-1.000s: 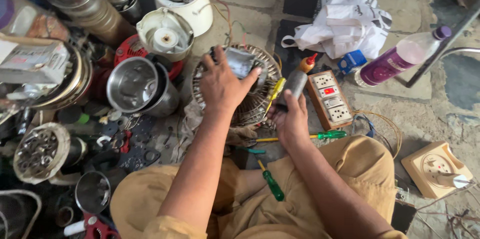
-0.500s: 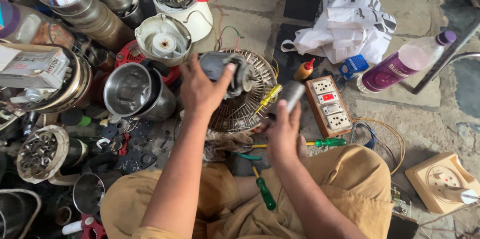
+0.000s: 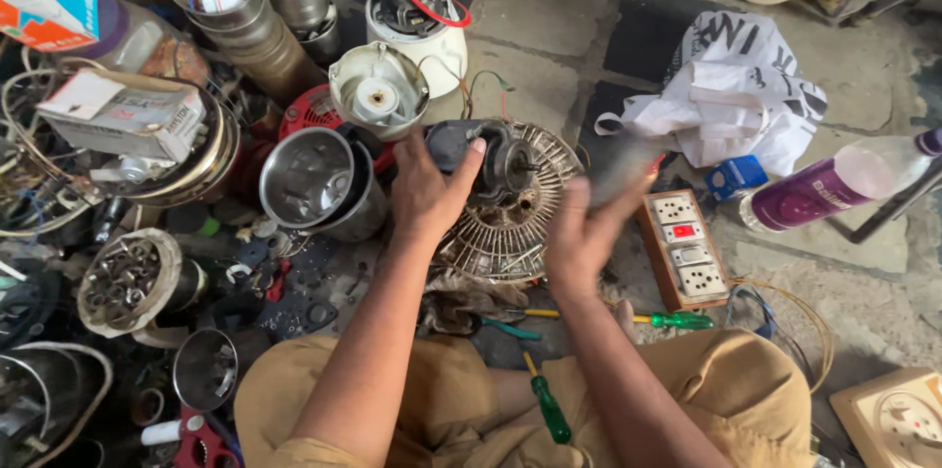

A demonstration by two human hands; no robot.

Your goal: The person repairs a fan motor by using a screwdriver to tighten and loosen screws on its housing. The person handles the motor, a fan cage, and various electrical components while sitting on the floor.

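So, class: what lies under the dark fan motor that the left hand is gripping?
Under the fan motor lies a round wire fan guard, its ribs spreading out on the floor. The left hand covers the motor's near side, and the blurred right hand hides the guard's right edge.

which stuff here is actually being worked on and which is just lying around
In hand:
left hand gripping the fan motor
wire fan guard under it
right hand, blurred

Lying about:
steel jar
green screwdrivers
socket board
white bag
purple bottle

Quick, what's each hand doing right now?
Left hand: closed on the dark fan motor.
Right hand: motion-blurred, gripping a blurred object; cannot tell what.
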